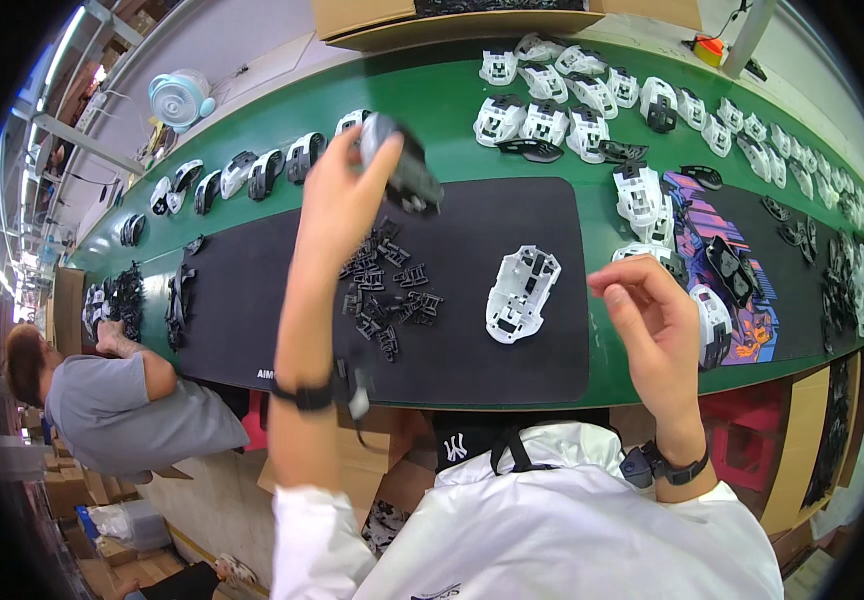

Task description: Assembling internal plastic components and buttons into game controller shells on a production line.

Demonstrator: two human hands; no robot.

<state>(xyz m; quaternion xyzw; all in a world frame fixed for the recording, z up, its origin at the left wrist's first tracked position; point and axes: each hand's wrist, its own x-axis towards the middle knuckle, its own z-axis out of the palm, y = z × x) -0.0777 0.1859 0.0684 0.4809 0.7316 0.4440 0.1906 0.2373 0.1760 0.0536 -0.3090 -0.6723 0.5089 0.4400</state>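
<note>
A grey-black mouse assembly [404, 165] is held raised in the closed left hand [340, 195] above the black mat [472, 350] on the desk [452, 95]. The right hand [652, 310], loosely curled and empty, hovers near-right of the white mouse shell [522, 293]. A steady, level hold seems best for seating small black clips [387, 290].

On the workbench [452, 100] a mat [512, 215] lies along the near edge. A heap of small clips [384, 290] sits at the mat's middle, with a mouse shell [522, 293] to its right. Assembled mice [252, 172] line the bench's far left edge; more shells [562, 95] crowd the far right. A cardboard box [452, 20] stands behind the far edge.
</note>
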